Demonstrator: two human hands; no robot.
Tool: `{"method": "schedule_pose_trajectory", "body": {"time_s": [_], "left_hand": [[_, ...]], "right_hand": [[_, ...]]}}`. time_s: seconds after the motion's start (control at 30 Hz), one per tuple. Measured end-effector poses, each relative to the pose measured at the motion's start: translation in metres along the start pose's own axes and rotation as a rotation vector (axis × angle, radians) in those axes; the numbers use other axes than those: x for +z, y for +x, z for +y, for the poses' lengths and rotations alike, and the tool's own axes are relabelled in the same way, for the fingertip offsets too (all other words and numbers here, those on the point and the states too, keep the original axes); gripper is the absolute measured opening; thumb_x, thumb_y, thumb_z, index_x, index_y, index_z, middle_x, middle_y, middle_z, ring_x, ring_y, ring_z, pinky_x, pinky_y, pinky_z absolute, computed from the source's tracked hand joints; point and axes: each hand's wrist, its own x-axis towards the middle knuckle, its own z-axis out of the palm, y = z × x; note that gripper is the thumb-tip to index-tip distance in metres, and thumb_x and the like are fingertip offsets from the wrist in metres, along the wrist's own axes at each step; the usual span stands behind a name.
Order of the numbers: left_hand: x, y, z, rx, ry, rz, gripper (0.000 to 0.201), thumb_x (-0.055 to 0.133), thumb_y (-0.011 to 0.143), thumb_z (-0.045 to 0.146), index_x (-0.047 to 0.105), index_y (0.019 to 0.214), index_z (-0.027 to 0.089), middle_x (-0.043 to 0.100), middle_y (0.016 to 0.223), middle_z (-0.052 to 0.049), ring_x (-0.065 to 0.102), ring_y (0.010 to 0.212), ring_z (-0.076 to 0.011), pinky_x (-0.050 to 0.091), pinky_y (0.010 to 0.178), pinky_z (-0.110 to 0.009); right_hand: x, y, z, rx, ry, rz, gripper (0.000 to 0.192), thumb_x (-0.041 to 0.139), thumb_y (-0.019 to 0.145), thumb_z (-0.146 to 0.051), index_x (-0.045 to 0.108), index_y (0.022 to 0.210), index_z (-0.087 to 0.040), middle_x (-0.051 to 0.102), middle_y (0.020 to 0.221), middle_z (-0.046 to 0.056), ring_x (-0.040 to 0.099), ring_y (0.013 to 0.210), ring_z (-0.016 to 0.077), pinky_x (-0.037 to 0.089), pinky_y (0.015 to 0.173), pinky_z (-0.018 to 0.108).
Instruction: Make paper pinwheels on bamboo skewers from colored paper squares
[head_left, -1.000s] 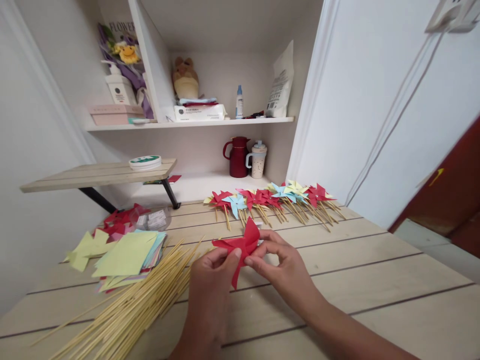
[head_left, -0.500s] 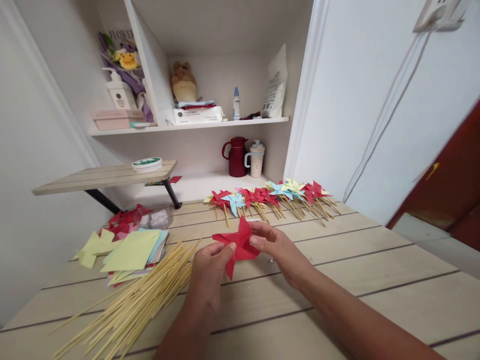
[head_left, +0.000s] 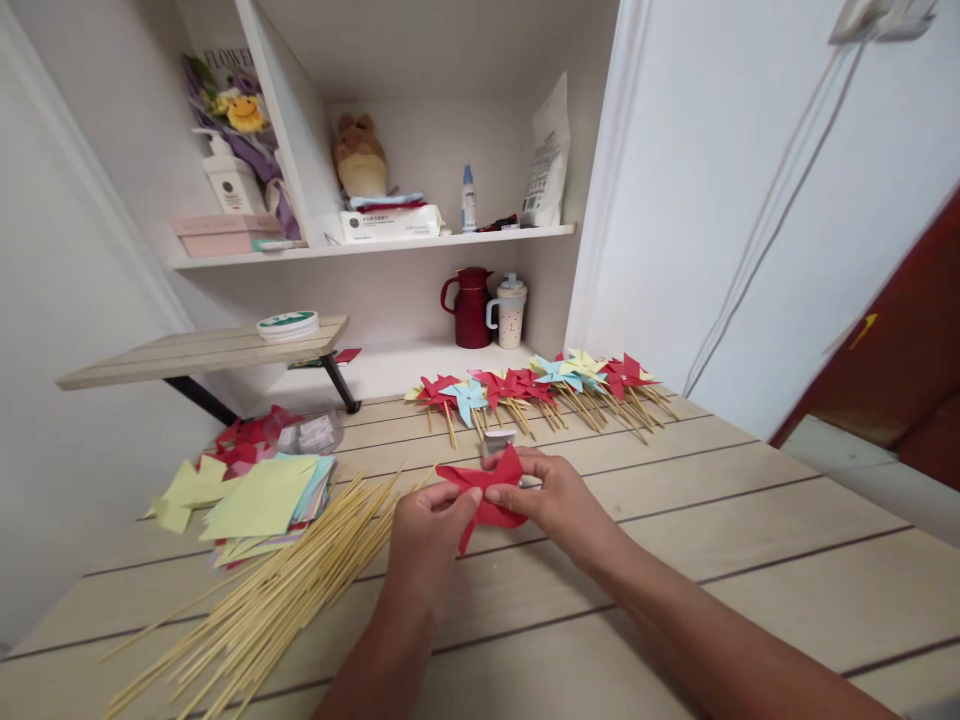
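A red paper pinwheel (head_left: 495,512) is held between my two hands just above the wooden table. My left hand (head_left: 429,520) pinches it near the centre from the left, thumb on top. My right hand (head_left: 551,495) grips its right side, with the thumb pressed close to the centre and the fingers behind the paper. No stick shows on this pinwheel. Beside my left forearm lies a loose bundle of thin wooden sticks (head_left: 300,590). Just behind the held pinwheel is a small grey-white object (head_left: 498,441), partly hidden.
Finished pinwheels on sticks (head_left: 525,388) lie in a row at the table's back. To the left are stacked coloured paper squares (head_left: 259,497), red folded pieces (head_left: 244,440) and a clear box (head_left: 315,435). A small raised shelf (head_left: 202,350) stands behind them.
My right thumb has moved in to the pinwheel's centre, beside the left thumb. The pinwheel has turned and tilted slightly, and the grey-white object behind it shows more.
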Motion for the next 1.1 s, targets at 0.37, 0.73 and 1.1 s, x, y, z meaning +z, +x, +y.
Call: {"method": "schedule_pose_trajectory", "body": {"time_s": [0.37,0.73,1.1], "left_hand": [[-0.0051,0.0010,0.0057,0.052,-0.196,-0.012,0.044,0.067,0.080,0.055,0.076,0.100,0.017,0.077,0.101,-0.010,0.069,0.096,-0.0219,0.051,0.085,-0.031],[-0.0016,-0.0001,0.0066,0.020,-0.085,-0.038,0.041,0.082,0.063,0.046,0.078,0.090,0.016,0.078,0.087,-0.009,0.071,0.083,-0.0236,0.052,0.081,-0.033],[-0.0048,0.0004,0.0044,-0.030,-0.146,-0.061,0.051,0.078,0.067,0.053,0.076,0.104,0.017,0.077,0.102,-0.011,0.070,0.098,-0.0266,0.051,0.085,-0.034]], "right_hand": [[-0.0022,0.0032,-0.0019,0.142,0.340,0.029,0.025,0.078,0.069,-0.041,0.073,0.075,-0.017,0.069,0.072,0.003,0.056,0.066,0.0164,0.043,0.069,0.030],[-0.0028,0.0033,-0.0044,0.222,0.500,0.008,0.030,0.086,0.061,-0.041,0.075,0.072,-0.015,0.072,0.070,0.003,0.056,0.061,0.0137,0.043,0.067,0.028],[-0.0009,0.0020,-0.0039,0.198,0.472,-0.006,0.026,0.084,0.065,-0.040,0.073,0.070,-0.017,0.067,0.064,0.000,0.051,0.059,0.0120,0.040,0.063,0.027]]}}
